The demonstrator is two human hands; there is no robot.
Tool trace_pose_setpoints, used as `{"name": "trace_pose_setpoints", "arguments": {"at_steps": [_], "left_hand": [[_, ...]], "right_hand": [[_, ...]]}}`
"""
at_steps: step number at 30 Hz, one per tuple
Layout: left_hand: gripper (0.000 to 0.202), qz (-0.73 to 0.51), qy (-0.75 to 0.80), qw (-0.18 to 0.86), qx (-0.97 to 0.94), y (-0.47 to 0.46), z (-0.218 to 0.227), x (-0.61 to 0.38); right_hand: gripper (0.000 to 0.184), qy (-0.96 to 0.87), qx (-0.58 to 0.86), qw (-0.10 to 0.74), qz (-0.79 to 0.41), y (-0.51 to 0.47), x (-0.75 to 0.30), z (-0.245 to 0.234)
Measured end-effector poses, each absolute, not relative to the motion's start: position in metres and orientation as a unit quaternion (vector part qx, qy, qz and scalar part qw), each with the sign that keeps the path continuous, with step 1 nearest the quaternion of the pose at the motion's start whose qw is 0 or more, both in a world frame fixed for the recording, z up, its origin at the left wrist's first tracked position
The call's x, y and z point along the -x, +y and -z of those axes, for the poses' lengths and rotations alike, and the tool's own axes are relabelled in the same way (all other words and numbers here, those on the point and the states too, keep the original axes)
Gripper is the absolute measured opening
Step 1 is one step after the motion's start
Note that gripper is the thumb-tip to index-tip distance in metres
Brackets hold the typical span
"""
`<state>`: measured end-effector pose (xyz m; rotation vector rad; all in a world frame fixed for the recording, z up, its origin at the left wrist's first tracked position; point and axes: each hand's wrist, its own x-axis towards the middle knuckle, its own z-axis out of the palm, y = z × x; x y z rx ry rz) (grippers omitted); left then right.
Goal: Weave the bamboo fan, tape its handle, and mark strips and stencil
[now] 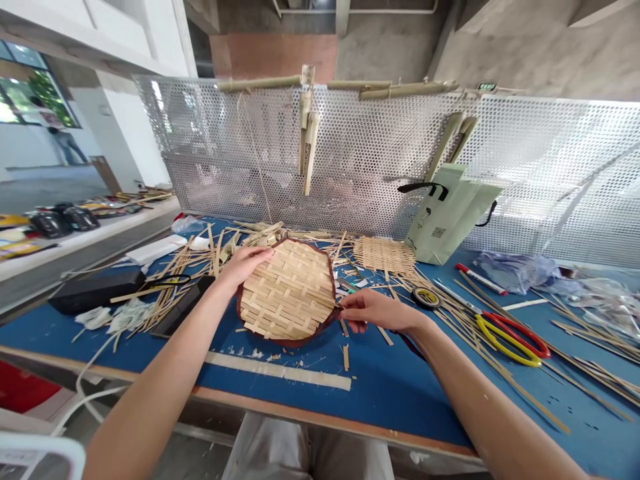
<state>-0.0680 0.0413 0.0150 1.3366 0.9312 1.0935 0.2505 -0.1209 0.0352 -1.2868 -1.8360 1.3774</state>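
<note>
An oval woven bamboo mat point(287, 293) lies flat on the blue table point(400, 393), right in front of the person, its crossed strips edged by a dark reddish rim. The left hand point(245, 263) rests palm down on the mat's upper left edge, open and relaxed. The right hand point(375, 310) reaches in from the right and pinches the mat's right edge between thumb and curled fingers; from this angle, it is hard to tell whether they grip a strip end or the rim.

A long flat bamboo strip point(277, 370) lies on the table just below the mat. Loose strips point(170, 300) are heaped to the left, beside black scissors point(167, 281) and a black box point(95, 290). Behind the mat, near its upper right side, sits a smaller square of bamboo weave point(384, 257). To the right are a roll of tape point(426, 298), yellow-and-red scissors point(510, 340) and more strips. A red-capped marker point(480, 278) and a plastic bag point(515, 270) lie farther back. A pale green bag point(450, 213) stands against a perforated metal screen point(320, 153) along the table's far side, with bamboo pieces hanging from the screen's top edge.
</note>
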Motion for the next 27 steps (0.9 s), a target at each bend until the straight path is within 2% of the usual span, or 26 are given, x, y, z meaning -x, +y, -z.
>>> {"name": "trace_pose_setpoints", "arguments": {"at_steps": [4, 7, 10, 14, 18, 23, 27], "left_hand": [[0.059, -0.529, 0.39, 0.591, -0.468, 0.043, -0.022, 0.072], [0.054, -0.568, 0.39, 0.596, -0.413, 0.043, -0.024, 0.075], [0.047, -0.582, 0.393, 0.599, -0.385, 0.041, -0.023, 0.073], [0.043, -0.573, 0.392, 0.608, -0.385, 0.035, -0.021, 0.067], [0.044, -0.564, 0.397, 0.605, -0.397, 0.034, -0.02, 0.063], [0.041, -0.554, 0.404, 0.598, -0.415, 0.036, -0.016, 0.06], [0.039, -0.528, 0.399, 0.603, -0.445, 0.037, -0.01, 0.057]], "right_hand": [[0.039, -0.611, 0.513, 0.385, -0.465, -0.116, -0.25, -0.03], [0.045, -0.557, 0.526, 0.462, -0.446, -0.11, -0.251, -0.023], [0.052, -0.534, 0.533, 0.496, -0.43, -0.105, -0.251, -0.017], [0.055, -0.528, 0.548, 0.506, -0.406, -0.103, -0.254, -0.015], [0.047, -0.551, 0.58, 0.499, -0.333, -0.1, -0.267, -0.024], [0.026, -0.622, 0.611, 0.442, -0.211, -0.097, -0.28, -0.035], [0.023, -0.665, 0.614, 0.395, -0.159, -0.094, -0.272, -0.034]]}}
